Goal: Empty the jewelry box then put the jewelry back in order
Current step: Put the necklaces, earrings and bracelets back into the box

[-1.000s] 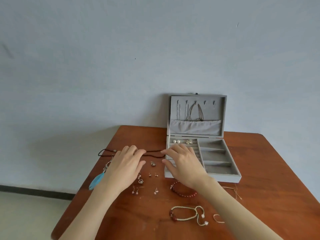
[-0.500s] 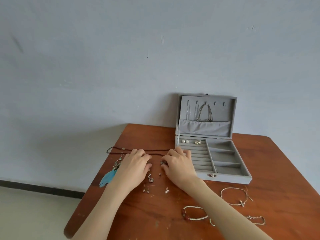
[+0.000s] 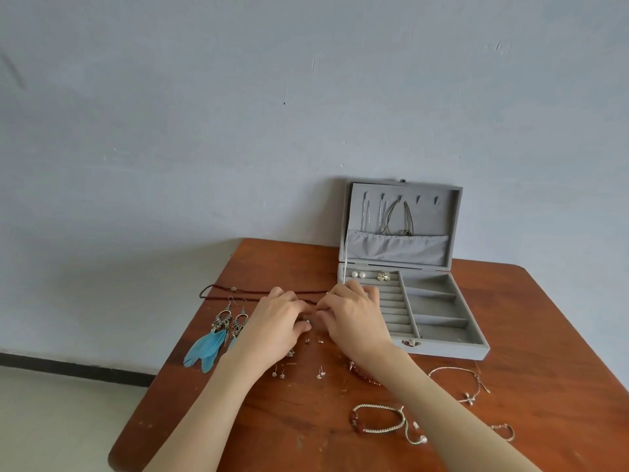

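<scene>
The grey jewelry box (image 3: 442,350) stands open at the back of the wooden table (image 3: 510,318), thin necklaces (image 3: 398,216) hanging in its lid. Pearl studs (image 3: 358,274) and a silver piece (image 3: 383,276) lie in its back left slot. My left hand (image 3: 275,327) and my right hand (image 3: 355,318) meet just left of the box. Their curled fingertips pinch a small earring (image 3: 308,321) between them. Loose studs (image 3: 279,374) lie on the wood below my hands.
A dark beaded necklace (image 3: 218,289) and blue feather earrings (image 3: 209,342) lie at the table's left edge. A red bead bracelet (image 3: 362,373), a white cord bracelet (image 3: 377,429) and thin chain bracelets (image 3: 456,369) lie in front of the box.
My right hand left the box's ring rows and moved left to meet my left hand. Both sets of fingertips closed together on the small earring.
</scene>
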